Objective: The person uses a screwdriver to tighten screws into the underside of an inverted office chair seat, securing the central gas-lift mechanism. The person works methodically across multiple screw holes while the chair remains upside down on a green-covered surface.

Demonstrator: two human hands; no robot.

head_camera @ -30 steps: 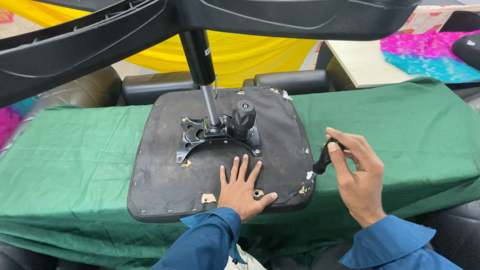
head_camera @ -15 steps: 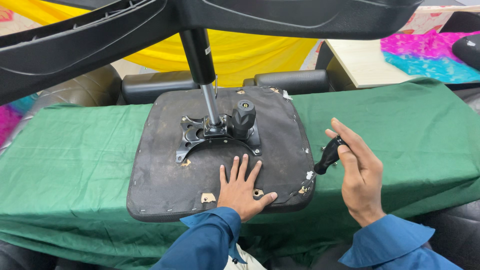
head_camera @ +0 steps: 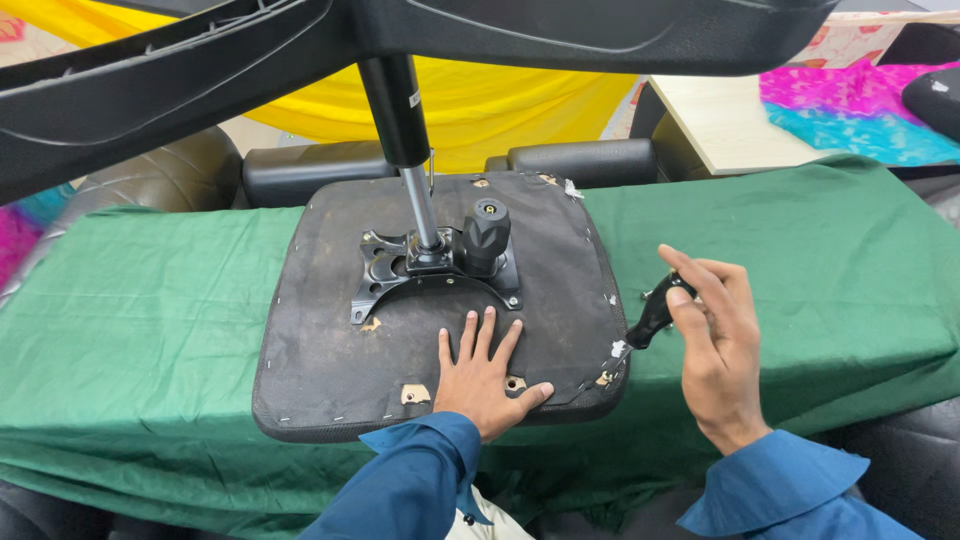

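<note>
**Two hands on an upside-down chair seat**

The right hand [head_camera: 722, 350] has its grip closed around a small tool with a black handle [head_camera: 655, 315]. The fingers curl over the top of the handle, and the tool's thin tip points down at the right edge of the seat, close to a torn corner. I cannot tell if the tip touches the seat.

The left hand [head_camera: 485, 375] holds nothing. It lies flat with its fingers spread wide, pressing on the front part of the flat black chair seat turned upside down [head_camera: 330, 340].

In the middle of the seat sits a black metal plate with holes [head_camera: 385, 270]. A round black knob [head_camera: 487, 232] stands on it, and a shiny grey pole [head_camera: 420, 205] rises from it to the big black plastic chair legs [head_camera: 200, 70] up top.

The seat rests on a bench covered with a green cloth [head_camera: 130, 310]. Both arms wear blue sleeves [head_camera: 420, 480]. Behind the bench hangs a yellow cloth [head_camera: 520, 110].
</note>
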